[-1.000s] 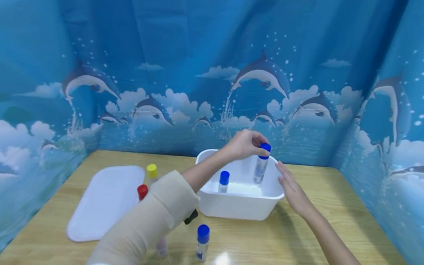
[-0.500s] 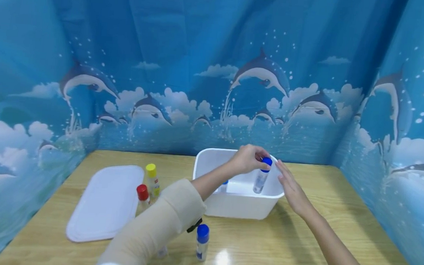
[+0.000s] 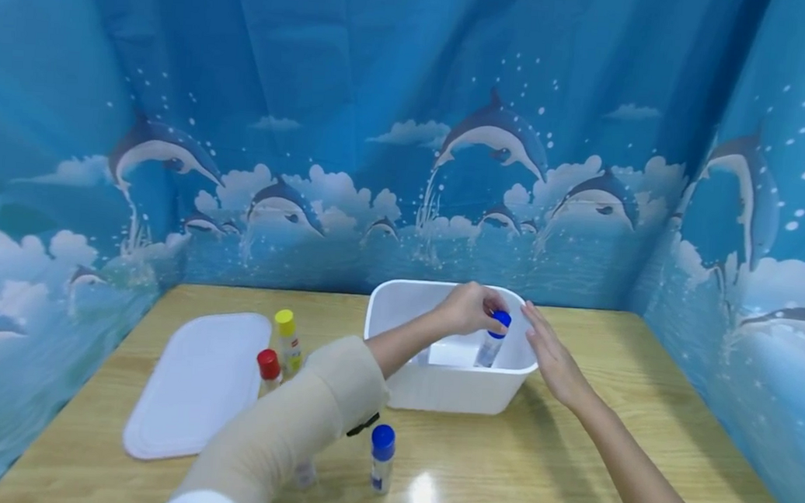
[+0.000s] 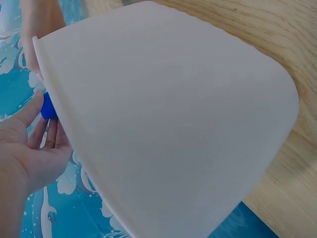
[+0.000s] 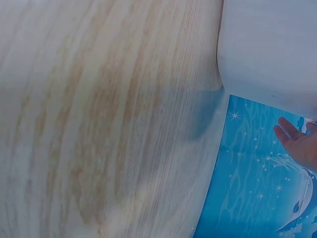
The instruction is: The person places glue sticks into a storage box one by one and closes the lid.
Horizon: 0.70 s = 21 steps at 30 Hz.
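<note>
A clear bottle with a blue cap (image 3: pixel 489 351) is inside the white plastic box (image 3: pixel 456 392), slightly tilted. My left hand (image 3: pixel 472 308) reaches over the box's rim and pinches that bottle by its cap, thumb on the near side. In the left wrist view, the blue cap (image 4: pixel 48 107) shows between thumb and fingers, while the box wall (image 4: pixel 173 109) hides the body. Straight fingers of my right hand (image 3: pixel 556 361) rest against the box's right end. Another clear bottle (image 3: pixel 425 355) inside the box is mostly hidden by my left forearm.
A white lid (image 3: pixel 200 385) lies on the left of the wooden table. Beside it stand a yellow-capped bottle (image 3: pixel 289 341) and a red-capped bottle (image 3: pixel 269 368). One more blue-capped bottle (image 3: pixel 382 458) stands in front of the box. My left sleeve partly covers another bottle (image 3: pixel 305 474).
My left hand has lowered the blue-capped bottle from above the rim down into the box. My forearm now covers most of the other bottle inside. The right hand has stayed at the box's end.
</note>
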{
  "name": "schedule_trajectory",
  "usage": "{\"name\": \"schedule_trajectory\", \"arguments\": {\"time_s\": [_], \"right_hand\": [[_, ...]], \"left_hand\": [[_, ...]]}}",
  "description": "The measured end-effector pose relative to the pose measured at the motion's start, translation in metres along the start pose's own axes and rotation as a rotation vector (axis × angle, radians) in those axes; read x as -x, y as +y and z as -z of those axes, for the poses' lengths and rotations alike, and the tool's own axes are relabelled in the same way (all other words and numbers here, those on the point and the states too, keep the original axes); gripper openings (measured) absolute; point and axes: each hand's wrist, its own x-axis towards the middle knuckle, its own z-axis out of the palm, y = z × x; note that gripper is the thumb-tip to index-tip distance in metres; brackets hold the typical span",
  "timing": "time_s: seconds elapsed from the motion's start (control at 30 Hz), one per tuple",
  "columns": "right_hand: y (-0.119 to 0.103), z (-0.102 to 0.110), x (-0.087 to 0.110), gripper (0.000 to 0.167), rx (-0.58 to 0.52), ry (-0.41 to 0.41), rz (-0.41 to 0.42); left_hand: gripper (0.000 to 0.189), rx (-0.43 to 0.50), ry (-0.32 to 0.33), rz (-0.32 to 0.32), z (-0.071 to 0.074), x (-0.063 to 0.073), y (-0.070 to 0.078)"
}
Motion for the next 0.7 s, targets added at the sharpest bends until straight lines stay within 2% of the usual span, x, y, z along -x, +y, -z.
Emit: {"name": "schedule_trajectory", "arguments": {"time_s": [0.33,0.7], "right_hand": [[0.004,-0.001,0.000,0.047,-0.007,0.013,0.015],[0.005,0.000,-0.001,0.046,-0.023,0.018,0.028]], "left_hand": [[0.029,-0.012,-0.100,-0.058,-0.008,-0.003,-0.004],[0.028,0.015,-0.167,-0.056,-0.014,-0.008,-0.011]]}}
